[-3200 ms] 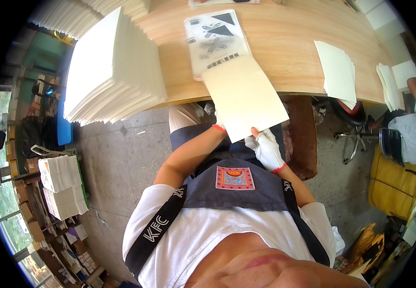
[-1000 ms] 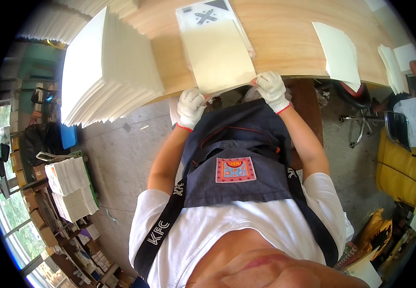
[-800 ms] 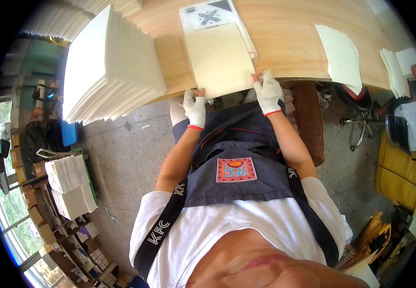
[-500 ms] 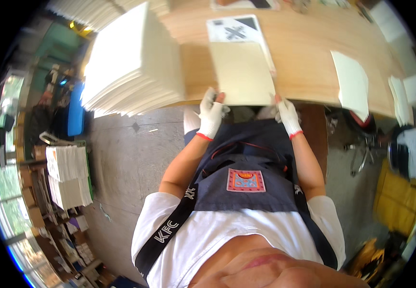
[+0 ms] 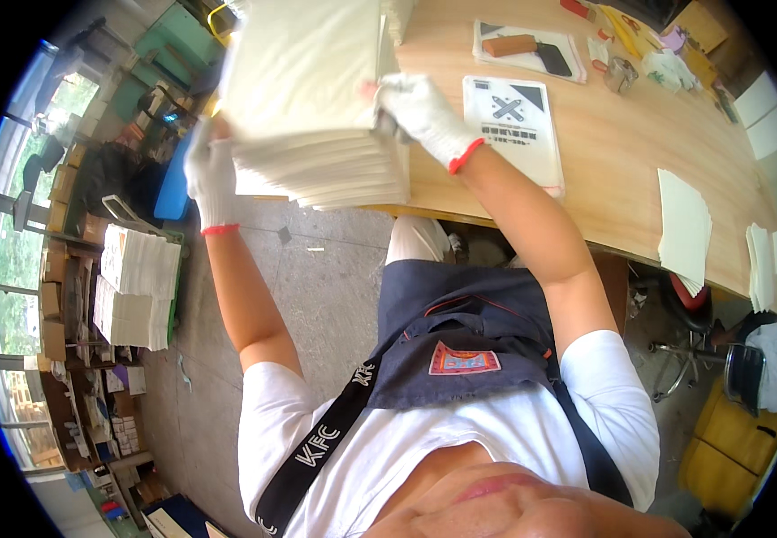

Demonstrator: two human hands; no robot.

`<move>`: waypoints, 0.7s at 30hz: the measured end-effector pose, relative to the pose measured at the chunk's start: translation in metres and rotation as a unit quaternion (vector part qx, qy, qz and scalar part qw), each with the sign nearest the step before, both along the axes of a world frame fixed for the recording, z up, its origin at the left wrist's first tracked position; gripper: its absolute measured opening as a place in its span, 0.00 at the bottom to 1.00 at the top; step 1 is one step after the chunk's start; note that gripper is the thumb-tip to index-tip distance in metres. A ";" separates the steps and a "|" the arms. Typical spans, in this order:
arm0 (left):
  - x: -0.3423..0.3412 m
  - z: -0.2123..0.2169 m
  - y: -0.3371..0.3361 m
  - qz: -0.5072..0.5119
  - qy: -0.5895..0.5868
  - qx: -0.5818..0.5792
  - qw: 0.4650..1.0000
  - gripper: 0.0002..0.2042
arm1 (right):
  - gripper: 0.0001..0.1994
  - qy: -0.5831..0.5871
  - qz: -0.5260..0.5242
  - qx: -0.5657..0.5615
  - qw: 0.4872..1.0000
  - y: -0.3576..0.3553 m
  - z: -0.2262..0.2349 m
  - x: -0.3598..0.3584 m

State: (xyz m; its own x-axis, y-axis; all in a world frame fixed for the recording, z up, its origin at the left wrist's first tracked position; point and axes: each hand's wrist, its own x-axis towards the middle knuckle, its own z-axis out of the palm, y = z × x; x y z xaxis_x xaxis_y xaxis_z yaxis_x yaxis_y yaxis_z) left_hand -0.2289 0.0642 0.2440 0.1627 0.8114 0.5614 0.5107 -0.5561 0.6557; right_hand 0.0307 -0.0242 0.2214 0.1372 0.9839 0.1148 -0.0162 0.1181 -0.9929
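A cream sheet (image 5: 303, 63) is held flat just above a tall stack of cream sheets (image 5: 335, 166) at the left end of the wooden table (image 5: 621, 152). My left hand (image 5: 205, 175), in a white glove, grips the sheet's left edge. My right hand (image 5: 415, 108), also gloved, grips its right edge. To the right of the stack a white printed sheet (image 5: 514, 125) with black markings lies flat on the table.
Smaller white sheets (image 5: 684, 229) hang over the table's near edge at the right. A brown block and a dark flat object (image 5: 532, 49) lie on paper at the back. Bundled paper stacks (image 5: 133, 287) stand on the floor at the left. A chair (image 5: 720, 368) stands at the right.
The cream sheet was on the printed sheet at the table's middle. Both hands have carried it left and up, over the tall stack. The view has turned left.
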 end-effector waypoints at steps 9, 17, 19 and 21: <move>-0.030 -0.188 0.014 -0.151 -0.581 -0.200 0.774 0.20 | 0.18 0.261 -0.065 0.007 0.963 -0.063 -0.077 0.065; 0.009 -0.331 -0.114 0.078 -0.324 -0.399 0.854 0.18 | 0.09 0.152 -0.639 -0.007 0.754 -0.285 -0.225 0.212; 0.030 -0.344 -0.123 0.035 -0.275 -0.345 0.897 0.15 | 0.11 0.137 -0.721 -0.037 0.678 -0.326 -0.226 0.247; 0.060 -0.335 -0.123 -0.042 -0.189 -0.303 0.933 0.14 | 0.13 0.223 -0.691 -0.072 0.684 -0.361 -0.233 0.286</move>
